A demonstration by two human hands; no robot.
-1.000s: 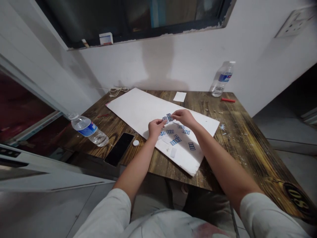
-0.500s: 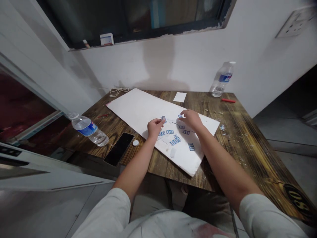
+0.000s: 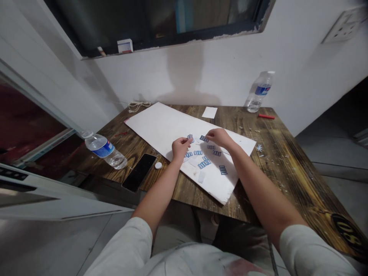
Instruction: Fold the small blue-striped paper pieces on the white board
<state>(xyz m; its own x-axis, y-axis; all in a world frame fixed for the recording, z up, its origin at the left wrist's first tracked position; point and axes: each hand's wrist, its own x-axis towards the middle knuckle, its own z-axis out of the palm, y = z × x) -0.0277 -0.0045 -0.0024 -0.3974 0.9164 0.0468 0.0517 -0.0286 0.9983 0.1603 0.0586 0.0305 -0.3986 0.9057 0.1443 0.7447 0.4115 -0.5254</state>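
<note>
- since the earlier view, a slight leftward shift of the right hand [image 3: 220, 137] and its blue-printed paper strip [image 3: 204, 138] across the white foam board [image 3: 169, 128]
- right fingertips [image 3: 209, 133] curled down at that strip, grip unclear
- left fingers [image 3: 187, 141] curled beside a second strip [image 3: 189, 138], closed or pinching unclear
- further strips [image 3: 202, 164] just below both hands on the board
- for pieces this small, light fingertip contact probably best, without brushing neighbours
</note>
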